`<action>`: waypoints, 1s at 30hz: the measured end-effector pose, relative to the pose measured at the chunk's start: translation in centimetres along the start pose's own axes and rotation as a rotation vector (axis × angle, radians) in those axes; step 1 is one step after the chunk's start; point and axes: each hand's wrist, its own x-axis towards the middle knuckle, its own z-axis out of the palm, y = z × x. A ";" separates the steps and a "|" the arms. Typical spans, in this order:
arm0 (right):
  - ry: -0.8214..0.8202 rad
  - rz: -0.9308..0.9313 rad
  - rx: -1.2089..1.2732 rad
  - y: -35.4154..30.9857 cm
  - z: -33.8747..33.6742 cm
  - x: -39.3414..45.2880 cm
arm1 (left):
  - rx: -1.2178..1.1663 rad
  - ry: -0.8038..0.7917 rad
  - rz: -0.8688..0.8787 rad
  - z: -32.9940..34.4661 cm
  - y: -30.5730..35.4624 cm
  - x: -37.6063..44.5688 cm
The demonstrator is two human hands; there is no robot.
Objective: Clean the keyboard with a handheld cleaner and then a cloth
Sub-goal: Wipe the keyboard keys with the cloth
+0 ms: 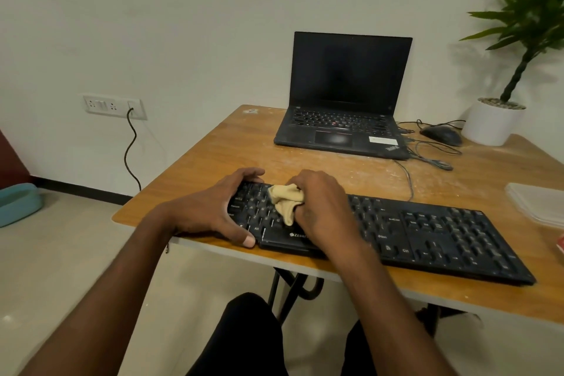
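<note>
A person's right hand (323,207) bunches a soft tan cloth (285,200) in curled fingers, wiping the long black plastic keyboard (427,232). At nine o'clock, the left hand (219,210) clamps fingers and thumb over the light, rigid board's end, likely to stop sliding on the wooden counter (244,143).

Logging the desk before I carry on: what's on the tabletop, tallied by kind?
Keyboards: 1
Cloths: 1
Laptops: 1
Mice: 1
Potted plants: 1
Clear lidded boxes: 1
Total: 6, leaving out a red item cut off at the right edge.

Soft, even indoor light, moderately dim; the plant (531,18) at two o'clock throws a faint shadow on the wall (183,9); wide-angle bending curves the table (213,146) edges; slight softness toward nine o'clock; no harsh glare.
</note>
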 end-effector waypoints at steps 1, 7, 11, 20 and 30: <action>-0.017 -0.026 0.000 -0.6 0.3 0.3 | -0.003 0.000 -0.002 0.0 -0.2 -0.1; -0.014 0.038 -0.086 2.5 -1.5 0.2 | -0.014 -0.022 0.012 -0.1 0.0 0.0; 0.055 0.127 -0.074 4.5 -2.6 -0.2 | -0.024 -0.018 0.001 0.0 0.1 0.1; -0.040 0.022 -0.062 0.8 -0.3 2.5 | -0.024 -0.011 -0.017 0.0 0.8 -0.2; 0.021 0.102 -0.024 2.8 -1.3 2.4 | -0.015 -0.018 -0.027 -0.2 0.4 0.1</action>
